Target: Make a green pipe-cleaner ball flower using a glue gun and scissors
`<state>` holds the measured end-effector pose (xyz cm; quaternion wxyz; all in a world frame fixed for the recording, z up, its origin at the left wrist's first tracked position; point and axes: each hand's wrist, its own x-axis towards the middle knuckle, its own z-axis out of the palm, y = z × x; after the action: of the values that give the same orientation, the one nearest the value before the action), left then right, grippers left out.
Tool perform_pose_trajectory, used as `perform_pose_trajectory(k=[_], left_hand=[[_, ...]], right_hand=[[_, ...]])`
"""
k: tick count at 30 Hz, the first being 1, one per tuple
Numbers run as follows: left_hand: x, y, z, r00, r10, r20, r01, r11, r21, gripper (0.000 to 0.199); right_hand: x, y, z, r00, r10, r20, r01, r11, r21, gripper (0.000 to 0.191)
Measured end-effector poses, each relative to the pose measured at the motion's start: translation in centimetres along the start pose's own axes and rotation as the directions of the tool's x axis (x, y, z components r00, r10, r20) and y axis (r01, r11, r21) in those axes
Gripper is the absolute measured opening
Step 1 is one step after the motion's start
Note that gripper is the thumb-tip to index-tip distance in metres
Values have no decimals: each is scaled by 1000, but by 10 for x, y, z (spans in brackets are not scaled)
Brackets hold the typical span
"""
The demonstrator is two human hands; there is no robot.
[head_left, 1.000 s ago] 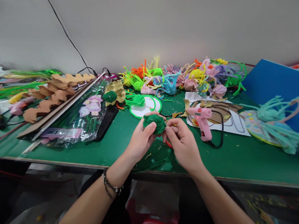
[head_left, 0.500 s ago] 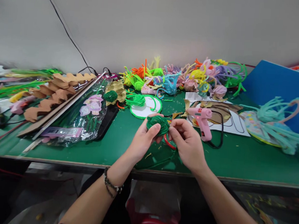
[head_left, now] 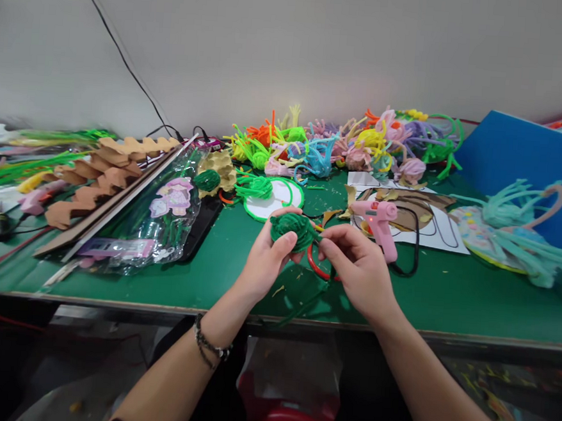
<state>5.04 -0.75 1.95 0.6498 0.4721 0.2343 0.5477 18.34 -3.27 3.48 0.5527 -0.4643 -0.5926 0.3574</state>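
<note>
Here it is, front and centre: a dark green coiled bundle, fuzzy and rounded, sitting up in the left hand, just above the table. That hand cups it from below and behind, thumb pressed over the near side. And from its right side runs a short green strand, pinched between the thumb and fingertips of the right hand.

How does it handle? Light, I'd judge, and soft on the outside, with some springy stiffness if there's wire in those strands. Slipping looks unlikely with that fuzz; squashing or loosening the coils seems the bigger risk. So the broad, wound body is the place for a gentle cupped hold, the strand's end for a fingertip pinch.

Right behind the strand, between the two hands, a red loop peeks out, its other end hidden. Just beyond the right hand stands a pink glue gun; past the left fingers, a white disc edged in green. Off to the left hand's outer side lies a clear plastic bag, and well beyond both hands, a bright heap of fuzzy bundles crowds the back of the green table.
</note>
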Motion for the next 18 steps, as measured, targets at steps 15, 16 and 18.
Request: perform_pose_trajectory(k=[15,16,18], left_hand=[[1,-4,-2,997,-14,73,10,999,54,43],[1,-4,-2,997,-13,78,8,998,63,43],[1,-5,-2,997,-23,76,17,996,84,43]], right_hand=[[-3,1,2,999,-43,-16,42,998,-51,7],[-3,1,1,999,-46,-15,46,998,-54,8],[-4,1,0,998,-54,-13,53,997,-61,8]])
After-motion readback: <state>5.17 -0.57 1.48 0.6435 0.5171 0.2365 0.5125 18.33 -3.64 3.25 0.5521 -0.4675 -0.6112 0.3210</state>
